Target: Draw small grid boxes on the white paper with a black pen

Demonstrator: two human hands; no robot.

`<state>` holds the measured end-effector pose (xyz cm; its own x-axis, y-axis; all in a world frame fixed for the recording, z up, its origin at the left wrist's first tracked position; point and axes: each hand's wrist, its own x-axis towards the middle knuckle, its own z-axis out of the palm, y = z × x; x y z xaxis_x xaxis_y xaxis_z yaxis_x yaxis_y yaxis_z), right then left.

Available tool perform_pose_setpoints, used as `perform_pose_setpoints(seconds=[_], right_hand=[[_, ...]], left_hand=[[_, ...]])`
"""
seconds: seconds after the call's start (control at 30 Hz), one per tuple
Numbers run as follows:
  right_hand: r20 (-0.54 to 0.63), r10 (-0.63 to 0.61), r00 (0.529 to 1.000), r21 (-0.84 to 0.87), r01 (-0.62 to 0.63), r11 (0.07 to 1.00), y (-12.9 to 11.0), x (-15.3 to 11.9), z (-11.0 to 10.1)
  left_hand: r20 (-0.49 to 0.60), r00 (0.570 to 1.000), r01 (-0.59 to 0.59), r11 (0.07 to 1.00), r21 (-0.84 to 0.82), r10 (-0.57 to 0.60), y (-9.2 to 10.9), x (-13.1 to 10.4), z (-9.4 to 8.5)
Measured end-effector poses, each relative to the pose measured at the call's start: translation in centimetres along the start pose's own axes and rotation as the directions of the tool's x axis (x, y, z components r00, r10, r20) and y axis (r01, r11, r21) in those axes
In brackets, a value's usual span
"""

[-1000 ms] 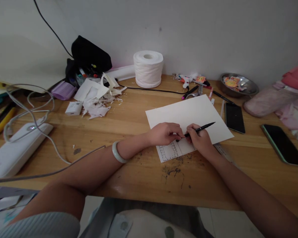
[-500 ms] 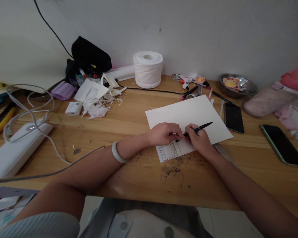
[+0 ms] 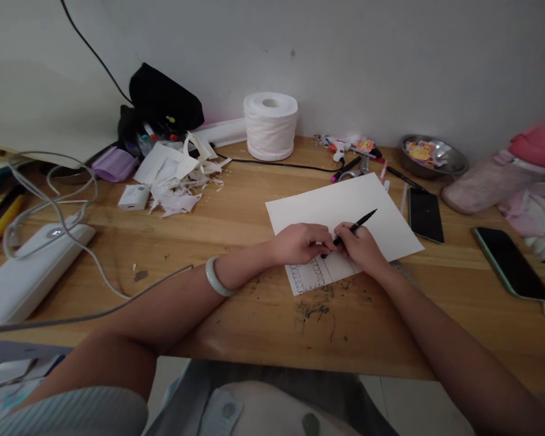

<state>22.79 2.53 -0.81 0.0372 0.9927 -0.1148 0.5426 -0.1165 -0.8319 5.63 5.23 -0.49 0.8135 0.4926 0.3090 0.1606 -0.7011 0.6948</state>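
In my right hand (image 3: 361, 245) is a slim black pen (image 3: 366, 218), its tapered end slanting up to the right and its lower end near my left fingertips. My left hand (image 3: 302, 243) rests on the white paper (image 3: 345, 203), fingers curled into a pinch beside my right fingers. A small black spot or piece (image 3: 323, 256) shows just under the left fingertips; whether they hold it I cannot tell. Rows of small looped shapes and ruled lines are drawn along the paper's near left edge, partly covered by my hands.
Behind stand a white paper roll (image 3: 271, 127) and a black pencil case (image 3: 163, 100). Paper scraps (image 3: 177, 181) lie left, near a white power bank (image 3: 36, 272) with looped cable. Two phones (image 3: 426, 215), a metal bowl (image 3: 436, 158) and a bottle (image 3: 485, 178) are at right.
The pen has tilted more steeply, its upper end moving left and up. My right hand has shifted slightly left and up. My left hand and the paper stay nearly in place.
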Motion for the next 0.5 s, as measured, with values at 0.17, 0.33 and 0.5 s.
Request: perform_pose_setpoints(seconds=[0.17, 0.33, 0.5], right_hand=[[0.026, -0.012, 1.000, -0.013, 0.013, 1.000, -0.25, 0.08, -0.03], [0.047, -0.015, 0.999, -0.021, 0.016, 1.000, -0.22, 0.23, -0.12], [0.034, -0.001, 0.999, -0.023, 0.002, 1.000, -0.20, 0.19, -0.14]], left_hand=[[-0.003, 1.000, -0.012, 1.000, -0.012, 0.012, 0.03, -0.03, -0.02], [-0.014, 1.000, -0.022, 1.000, -0.008, 0.022, 0.03, -0.01, -0.02], [-0.020, 0.999, -0.040, 0.999, 0.000, 0.040, 0.06, 0.01, -0.05]])
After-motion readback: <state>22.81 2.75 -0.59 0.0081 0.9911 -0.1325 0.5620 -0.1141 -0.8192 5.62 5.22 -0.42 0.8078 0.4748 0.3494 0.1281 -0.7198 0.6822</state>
